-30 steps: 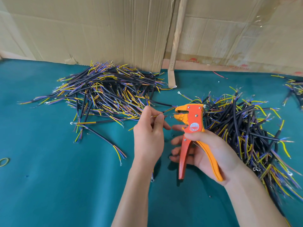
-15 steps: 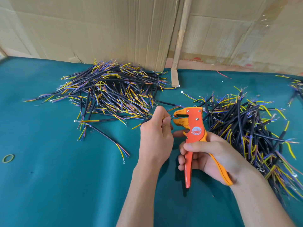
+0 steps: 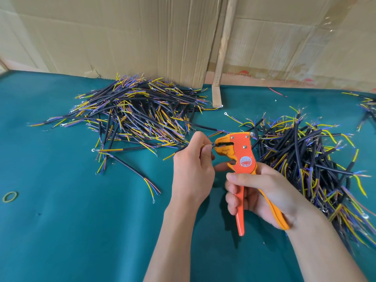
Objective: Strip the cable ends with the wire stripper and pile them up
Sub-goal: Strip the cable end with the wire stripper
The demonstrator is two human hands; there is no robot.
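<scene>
Pinching a cable point(image 3: 184, 148) end, the left hand point(image 3: 193, 169) is feeding it rightward, seemingly into the mouth of the wire stripper point(image 3: 242, 157), whose handles the right hand point(image 3: 262, 192) is gripping.

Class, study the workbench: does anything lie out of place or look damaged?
A few strays. One cable lies alone in front of the left pile, a rubber band sits at the table's left edge, and a red wire scrap lies by the cardboard wall, which is creased and torn at its base. Nothing looks spilled.
</scene>
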